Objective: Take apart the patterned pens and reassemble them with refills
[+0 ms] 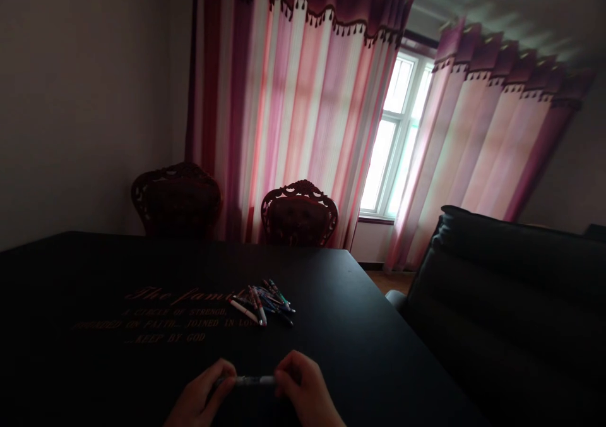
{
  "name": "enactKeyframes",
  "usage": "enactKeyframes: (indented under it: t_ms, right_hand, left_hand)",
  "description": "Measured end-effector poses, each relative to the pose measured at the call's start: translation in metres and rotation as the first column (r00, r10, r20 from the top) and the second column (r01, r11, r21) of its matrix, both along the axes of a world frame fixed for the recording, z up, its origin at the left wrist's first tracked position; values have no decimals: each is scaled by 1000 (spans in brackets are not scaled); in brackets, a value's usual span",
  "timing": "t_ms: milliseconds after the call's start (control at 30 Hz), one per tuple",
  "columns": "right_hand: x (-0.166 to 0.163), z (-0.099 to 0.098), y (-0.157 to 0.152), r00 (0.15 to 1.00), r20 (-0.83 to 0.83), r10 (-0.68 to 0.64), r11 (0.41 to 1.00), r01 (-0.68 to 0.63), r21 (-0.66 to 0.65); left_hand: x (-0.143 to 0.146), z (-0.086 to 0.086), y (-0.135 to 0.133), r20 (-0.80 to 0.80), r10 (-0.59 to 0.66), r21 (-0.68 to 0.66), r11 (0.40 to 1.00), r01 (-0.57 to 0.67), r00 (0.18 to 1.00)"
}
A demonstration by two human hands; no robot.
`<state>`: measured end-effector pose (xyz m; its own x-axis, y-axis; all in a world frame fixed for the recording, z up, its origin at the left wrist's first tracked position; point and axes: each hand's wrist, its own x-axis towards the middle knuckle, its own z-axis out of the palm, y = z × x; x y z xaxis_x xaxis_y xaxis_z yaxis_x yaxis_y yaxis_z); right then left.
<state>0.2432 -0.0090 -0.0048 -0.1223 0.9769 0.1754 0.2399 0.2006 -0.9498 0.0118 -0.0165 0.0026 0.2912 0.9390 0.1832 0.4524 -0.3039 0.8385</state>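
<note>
Between my two hands a slim pen (255,381) lies level, just above the dark table near its front edge. My left hand (203,392) pinches its left end between thumb and fingers. At the other end, my right hand (305,386) is closed on the pen with thumb and curled fingers. The pen's middle shows greyish and clear; both tips are covered by my fingers. Beyond the hands, a loose pile of pens (262,302) in several colours lies on the table, some crossing over each other.
The black table (360,351) carries printed lettering (165,316) left of the pile. Two carved chairs (177,199) stand at its far edge, before striped curtains (303,111) and a window (392,143). A black leather sofa (511,307) is at the right.
</note>
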Motion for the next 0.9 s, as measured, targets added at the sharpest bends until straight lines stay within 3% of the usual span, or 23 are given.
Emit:
enactKeyframes:
  t_ms: [267,633,900]
  right_hand:
    - [2,-8,4,995,-95,40,999,-41,-12]
    - [-2,5,-4,990,135,32,998,-39,50]
    - [-1,0,1,998,14,60,998,-60,-26]
  left_hand:
    - [0,1,0,5,3,48,999,-3,1000]
    - [-1,2,0,9,-6,68,998,5,1000]
    - [0,4,0,-17,10,50,999,-10,1000]
